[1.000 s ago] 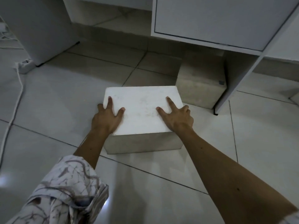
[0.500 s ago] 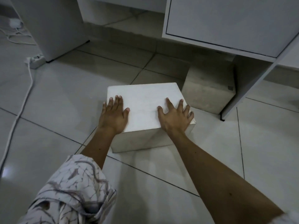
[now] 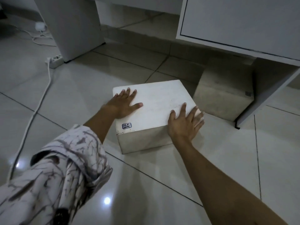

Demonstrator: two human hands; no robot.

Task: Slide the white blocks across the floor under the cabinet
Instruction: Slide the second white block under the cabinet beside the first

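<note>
A white block lies on the tiled floor in front of the white cabinet. It bears a small handwritten label near its front left corner. My left hand rests flat on its left top, fingers spread. My right hand lies over its right front corner, fingers spread and reaching past the right edge. A second, greyer block stands to the right, partly under the cabinet beside its side panel. The two blocks stand close but apart.
A white power strip and its cable lie on the floor at the left. A white panel stands at the back left. Between it and the cabinet's side panel there is open floor under the cabinet.
The block has turned, its right end swinging toward me. My left hand moved forward along the left side. My right hand slid back to the right front corner.
</note>
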